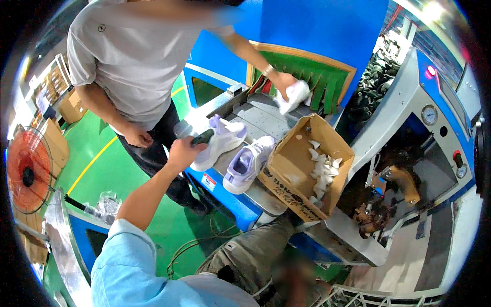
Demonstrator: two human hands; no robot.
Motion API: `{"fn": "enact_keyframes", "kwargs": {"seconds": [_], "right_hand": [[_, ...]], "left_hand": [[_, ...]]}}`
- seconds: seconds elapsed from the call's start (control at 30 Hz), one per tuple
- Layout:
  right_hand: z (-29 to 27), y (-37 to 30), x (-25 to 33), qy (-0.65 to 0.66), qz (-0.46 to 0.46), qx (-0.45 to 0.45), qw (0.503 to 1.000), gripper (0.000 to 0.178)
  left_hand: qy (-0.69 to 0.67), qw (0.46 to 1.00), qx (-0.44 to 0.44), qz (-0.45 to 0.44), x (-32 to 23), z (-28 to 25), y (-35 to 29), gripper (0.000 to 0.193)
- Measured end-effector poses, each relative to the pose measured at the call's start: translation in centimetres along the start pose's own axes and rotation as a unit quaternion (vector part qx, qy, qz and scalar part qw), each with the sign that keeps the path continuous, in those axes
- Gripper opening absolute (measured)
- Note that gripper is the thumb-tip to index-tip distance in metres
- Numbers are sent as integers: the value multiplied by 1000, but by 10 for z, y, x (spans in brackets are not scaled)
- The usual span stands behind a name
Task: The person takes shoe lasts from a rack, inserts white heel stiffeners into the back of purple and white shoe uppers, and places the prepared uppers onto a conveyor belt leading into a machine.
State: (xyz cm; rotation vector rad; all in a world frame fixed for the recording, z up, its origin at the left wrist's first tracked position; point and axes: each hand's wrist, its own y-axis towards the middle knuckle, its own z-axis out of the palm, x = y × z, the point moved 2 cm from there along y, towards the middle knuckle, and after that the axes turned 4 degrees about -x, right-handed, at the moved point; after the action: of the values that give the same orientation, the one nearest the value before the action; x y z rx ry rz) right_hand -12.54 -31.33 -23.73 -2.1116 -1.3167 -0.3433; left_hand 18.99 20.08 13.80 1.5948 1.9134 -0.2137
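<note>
My left hand reaches out from a light blue sleeve and grips a small dark handheld device. It hovers just left of a white and lavender sneaker on the grey machine table. A second lavender sneaker lies to the right of the first. My right hand is out of view. A co-worker in a grey shirt stands across the table. One of their hands holds a white item by the green strip curtain.
An open cardboard box with several white paper wads sits at the table's right end. A blue and grey machine with gauges stands at the right. An orange fan is at the left, above the green floor. Cables lie below the table.
</note>
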Motion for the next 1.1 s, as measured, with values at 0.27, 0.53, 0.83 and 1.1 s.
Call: {"fn": "enact_keyframes", "kwargs": {"seconds": [0.27,0.53,0.83,1.1], "right_hand": [[-56,-39,102,280,-3,-115,953,62],[-158,-153,337,13,-545,-399,737,70],[-228,-194,282,74,-404,-304,860,90],[-201,-205,210,570,47,-206,794,72]], "left_hand": [[-314,935,-20,-162,17,-109,-102,31],[-502,791,285,-203,-62,-126,-179,25],[-406,538,677,-294,-152,-21,-213,49],[-511,799,305,92,-251,48,-146,46]]}}
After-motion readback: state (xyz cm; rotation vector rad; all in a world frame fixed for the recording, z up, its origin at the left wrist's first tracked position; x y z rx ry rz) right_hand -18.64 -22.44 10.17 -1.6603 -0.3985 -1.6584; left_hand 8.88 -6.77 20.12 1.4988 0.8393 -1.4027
